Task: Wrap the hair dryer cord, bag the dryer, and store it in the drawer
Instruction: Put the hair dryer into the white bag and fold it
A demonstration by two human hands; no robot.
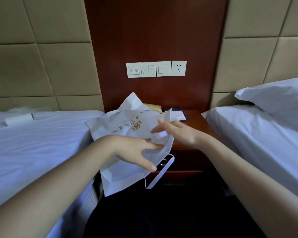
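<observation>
A white non-woven bag [127, 124] with gold print hangs crumpled over the wooden nightstand [199, 127], its mouth toward me. My left hand [134, 149] grips the near edge of the mouth, with the thumb on the outside and a finger showing through the fabric. From the right, my right hand [177, 133] pinches the opposite edge. A white carry strap [159, 177] dangles in front of the drawer [189, 160], whose ring pull [163, 161] shows. A pale yellowish object [154, 107] peeks out behind the bag; I cannot tell if it is the hair dryer. No cord is in sight.
Beds with white sheets flank the nightstand: the left bed [33, 148] carries a white roll [19, 118], and a pillow [275, 98] lies on the right bed [258, 138]. Wall switches and a socket [178, 68] sit above. A notepad on a dark tray [176, 115] rests on the nightstand.
</observation>
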